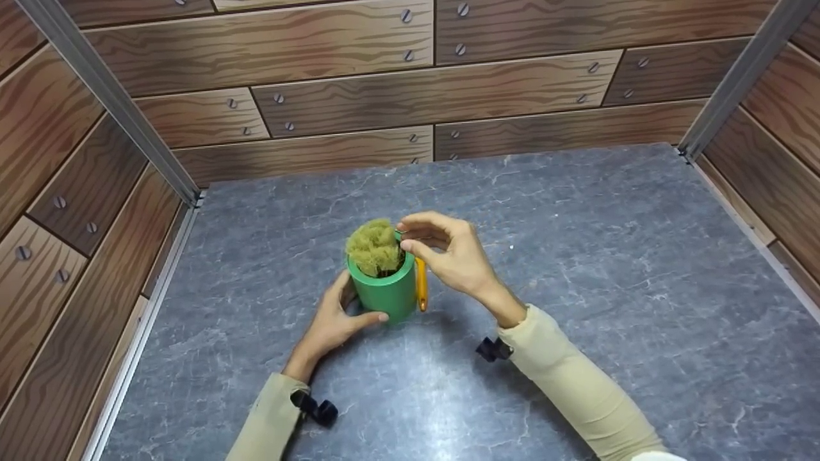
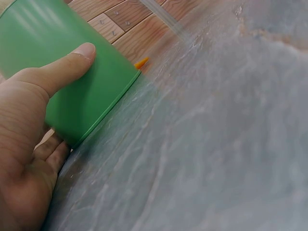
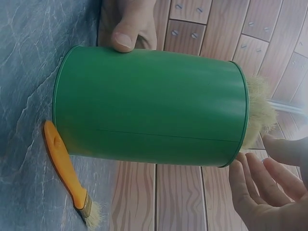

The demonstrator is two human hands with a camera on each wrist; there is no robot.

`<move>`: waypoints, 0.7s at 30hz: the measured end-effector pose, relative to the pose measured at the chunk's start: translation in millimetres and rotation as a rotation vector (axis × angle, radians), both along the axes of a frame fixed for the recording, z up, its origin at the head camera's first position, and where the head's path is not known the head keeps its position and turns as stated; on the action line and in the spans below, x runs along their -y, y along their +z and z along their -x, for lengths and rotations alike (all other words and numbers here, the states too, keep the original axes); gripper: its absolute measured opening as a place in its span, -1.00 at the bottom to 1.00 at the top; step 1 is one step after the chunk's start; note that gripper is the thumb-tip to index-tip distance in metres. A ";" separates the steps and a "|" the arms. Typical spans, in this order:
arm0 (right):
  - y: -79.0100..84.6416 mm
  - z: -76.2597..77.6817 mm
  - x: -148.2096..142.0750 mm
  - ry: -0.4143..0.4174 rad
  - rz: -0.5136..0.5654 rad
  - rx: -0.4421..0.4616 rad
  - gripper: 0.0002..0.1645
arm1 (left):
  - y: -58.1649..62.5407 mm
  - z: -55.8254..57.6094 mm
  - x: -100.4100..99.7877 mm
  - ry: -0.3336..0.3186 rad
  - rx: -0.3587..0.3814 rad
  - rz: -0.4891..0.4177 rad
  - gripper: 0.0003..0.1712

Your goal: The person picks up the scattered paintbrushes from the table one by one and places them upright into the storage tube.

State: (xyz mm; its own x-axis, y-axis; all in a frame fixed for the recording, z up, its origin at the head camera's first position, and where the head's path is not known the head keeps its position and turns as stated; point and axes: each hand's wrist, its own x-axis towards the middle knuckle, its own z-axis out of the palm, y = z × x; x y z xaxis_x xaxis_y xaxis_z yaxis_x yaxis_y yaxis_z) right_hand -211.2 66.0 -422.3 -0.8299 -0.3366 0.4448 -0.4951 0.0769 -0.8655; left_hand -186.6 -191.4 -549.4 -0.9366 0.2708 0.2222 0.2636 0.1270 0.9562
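Note:
A green cylindrical pot (image 1: 385,298) stands upright on the table, a fuzzy olive-green plant (image 1: 371,246) showing above its rim. My left hand (image 1: 333,318) grips the pot low on its left side, the thumb (image 2: 72,67) laid across the front and the other fingers behind. At the rim's right side is my right hand (image 1: 451,253), fingers gently bent. In the right wrist view its fingertips (image 3: 236,168) are right at the rim, with the thumb apart from them beside the plant. An orange-handled paintbrush (image 3: 62,159) with pale bristles lies close to the pot's right side.
The grey marbled tabletop (image 1: 608,256) spreads around the pot. Wood-plank-patterned walls (image 1: 346,38) rise at the back and both sides, with metal posts (image 1: 115,96) in the corners. A dark wrist device (image 1: 314,408) sits at each sleeve cuff.

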 end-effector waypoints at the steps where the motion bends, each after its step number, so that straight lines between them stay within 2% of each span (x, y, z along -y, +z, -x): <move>1: 0.1 0.0 -0.2 -0.001 0.001 0.002 -0.62 | 0.2 -0.1 -0.1 -0.001 0.001 -0.004 0.21; 9: -1.0 1.0 -2.4 0.003 -0.008 0.012 -0.65 | -0.5 0.3 0.5 -0.013 0.012 -0.026 0.21; 21: -10.5 9.0 -6.7 -0.045 -0.026 0.063 -0.67 | 0.8 -0.2 0.2 -0.014 0.019 -0.040 0.23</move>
